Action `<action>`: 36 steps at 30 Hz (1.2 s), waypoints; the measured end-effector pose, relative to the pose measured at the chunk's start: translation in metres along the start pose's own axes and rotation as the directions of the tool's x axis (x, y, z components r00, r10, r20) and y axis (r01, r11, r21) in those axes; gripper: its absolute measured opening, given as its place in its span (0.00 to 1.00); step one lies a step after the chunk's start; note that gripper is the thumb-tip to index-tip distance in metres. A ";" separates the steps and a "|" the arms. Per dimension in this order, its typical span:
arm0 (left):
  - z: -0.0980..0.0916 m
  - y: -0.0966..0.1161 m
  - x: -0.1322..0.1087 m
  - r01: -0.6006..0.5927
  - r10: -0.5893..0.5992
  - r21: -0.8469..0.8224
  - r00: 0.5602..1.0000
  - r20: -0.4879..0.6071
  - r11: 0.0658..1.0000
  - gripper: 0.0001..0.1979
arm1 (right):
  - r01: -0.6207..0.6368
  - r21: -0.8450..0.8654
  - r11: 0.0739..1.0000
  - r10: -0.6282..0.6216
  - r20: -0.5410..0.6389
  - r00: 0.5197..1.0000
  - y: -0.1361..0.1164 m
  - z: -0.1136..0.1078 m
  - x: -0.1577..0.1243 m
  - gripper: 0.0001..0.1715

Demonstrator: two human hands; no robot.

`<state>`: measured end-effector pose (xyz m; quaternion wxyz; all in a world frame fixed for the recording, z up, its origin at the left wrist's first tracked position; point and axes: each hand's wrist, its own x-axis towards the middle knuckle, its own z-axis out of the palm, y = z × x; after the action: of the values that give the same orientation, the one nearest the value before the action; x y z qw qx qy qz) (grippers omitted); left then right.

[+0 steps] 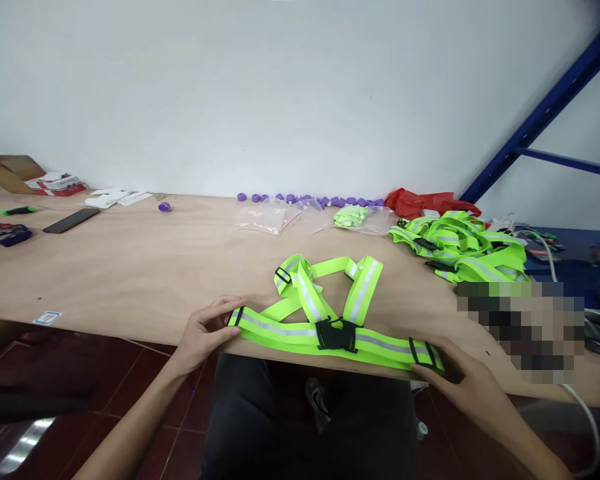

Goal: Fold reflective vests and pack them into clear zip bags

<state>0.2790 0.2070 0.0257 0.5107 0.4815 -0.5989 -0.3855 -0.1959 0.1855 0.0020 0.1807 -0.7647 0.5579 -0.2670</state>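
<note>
A neon-green reflective vest (280, 332) made of elastic straps with silver stripes lies along the table's front edge. Its waist band is stretched sideways, with a black buckle (336, 334) at the middle. My left hand (213, 327) pinches the band's left end beside a black slider. At the other end, my right hand (460, 373) grips the band next to a black rectangular slider (423, 353). The shoulder straps (363, 290) loop loosely on the table beyond the band, one of them twisted near a small adjuster.
To the right lies a heap of similar green straps (480, 250) with red plastic (425, 202) behind it. Clear plastic bags (263, 217) and several purple caps (350, 201) line the wall. A phone (71, 221) and an open box (13, 173) are on the left. A pixelated patch covers the right side.
</note>
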 end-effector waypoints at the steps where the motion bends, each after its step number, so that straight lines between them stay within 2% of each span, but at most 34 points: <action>1: 0.001 0.001 0.001 0.000 0.000 0.000 1.000 0.006 1.000 0.21 | -0.050 0.049 0.998 0.051 -0.007 0.999 0.004 0.000 -0.001 0.33; 5: 0.001 0.007 0.001 -0.018 -0.009 0.191 0.991 0.137 0.981 0.20 | -0.147 0.279 0.949 0.182 -0.106 0.978 0.019 0.000 -0.003 0.37; 8: 0.003 0.008 0.001 -0.139 0.051 0.320 0.962 0.267 0.937 0.21 | -0.161 0.354 0.921 0.219 -0.132 0.967 0.029 -0.002 -0.001 0.37; 11: 0.006 0.004 0.001 -0.245 0.080 0.404 0.920 0.384 0.881 0.22 | -0.158 0.298 0.941 0.186 -0.065 0.980 0.028 -0.005 0.002 0.36; 15: 0.006 0.001 0.004 -0.346 0.080 0.504 0.876 0.476 0.791 0.21 | -0.111 0.113 0.987 0.100 0.095 0.990 0.011 -0.008 0.005 0.34; 18: 0.001 0.009 0.005 -0.452 0.084 0.618 0.844 0.530 0.643 0.19 | -0.076 0.024 0.997 0.071 0.176 0.982 0.001 -0.014 0.006 0.33; 20: 0.002 0.020 0.005 -0.504 0.113 0.676 0.838 0.534 0.537 0.20 | -0.062 0.027 0.998 0.055 0.217 0.975 0.002 -0.021 0.011 0.32; 22: 0.016 0.033 0.002 -0.539 0.201 0.695 0.836 0.511 0.476 0.20 | -0.068 0.069 0.995 0.054 0.194 0.980 0.007 -0.028 0.026 0.32; 25: 0.062 0.046 -0.004 -0.604 0.306 0.631 0.794 0.525 0.486 0.17 | -0.126 0.094 0.988 0.121 0.060 0.991 0.020 -0.030 0.068 0.34; 27: 0.098 0.045 -0.008 -0.570 0.231 0.657 0.814 0.533 0.494 0.20 | -0.122 0.052 0.991 0.123 -0.009 0.992 0.025 -0.023 0.104 0.36; 28: 0.115 0.043 -0.010 -0.548 0.187 0.684 0.826 0.531 0.481 0.24 | -0.104 0.036 0.994 0.105 -0.014 0.994 0.026 -0.017 0.121 0.37; 30: 0.138 0.034 -0.012 -0.529 0.095 0.717 0.829 0.551 0.453 0.32 | -0.108 0.126 0.986 0.106 0.020 0.994 0.022 -0.004 0.152 0.35; 33: 0.148 0.024 -0.014 -0.531 0.024 0.719 0.811 0.584 0.448 0.36 | -0.151 0.352 0.924 0.105 0.147 0.984 0.011 0.016 0.182 0.29; 36: 0.143 0.021 -0.015 -0.539 0.014 0.701 0.797 0.604 0.468 0.36 | -0.182 0.435 0.882 0.104 0.198 0.975 0.004 0.028 0.199 0.25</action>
<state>0.1353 0.2223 0.0158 0.0850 0.4347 -0.8942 -0.0648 -0.1353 -0.0052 0.0180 0.4187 -0.6783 0.5186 -0.3093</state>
